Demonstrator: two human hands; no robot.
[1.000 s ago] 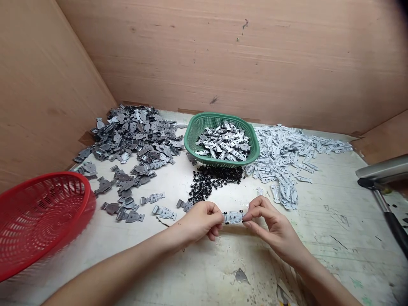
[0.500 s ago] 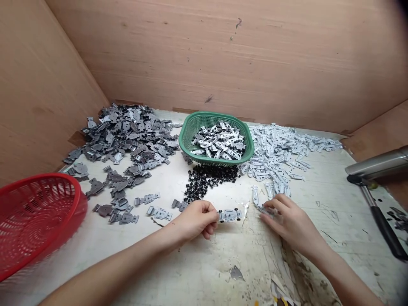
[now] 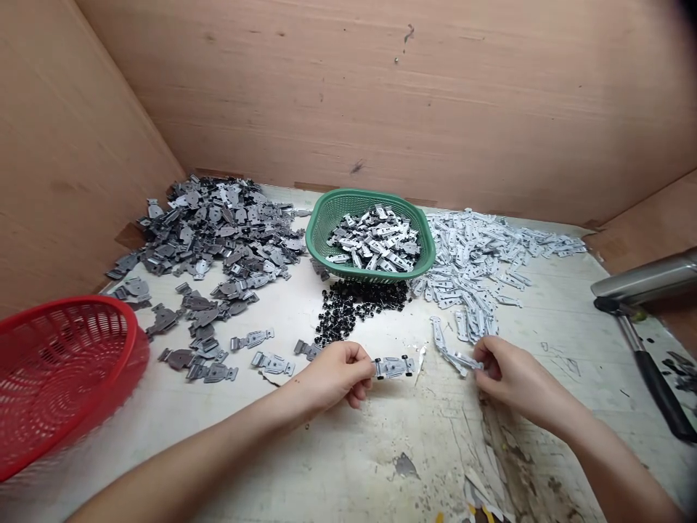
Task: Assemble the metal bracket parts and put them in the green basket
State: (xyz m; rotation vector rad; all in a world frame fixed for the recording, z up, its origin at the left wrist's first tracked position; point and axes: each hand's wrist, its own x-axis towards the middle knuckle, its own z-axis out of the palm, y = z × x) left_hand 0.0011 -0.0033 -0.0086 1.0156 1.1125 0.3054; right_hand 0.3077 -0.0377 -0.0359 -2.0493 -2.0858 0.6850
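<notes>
Desk (image 3: pixel 348 450), near edge: left hand (image 3: pixel 333 378) pinching grey metal bracket (image 3: pixel 393 367); right hand (image 3: pixel 512 378) pinching pale metal strip (image 3: pixel 462 358). Green basket (image 3: pixel 327 218) at far edge.

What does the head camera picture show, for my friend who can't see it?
A person's left hand holds a small grey metal piece on a worn table, while the right hand pinches a pale metal strip. Behind are piles of metal parts and a green basket.

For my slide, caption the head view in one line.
Left hand holds a small metal part with black wheels while right hand pinches a pale metal strip near the pile.
</notes>
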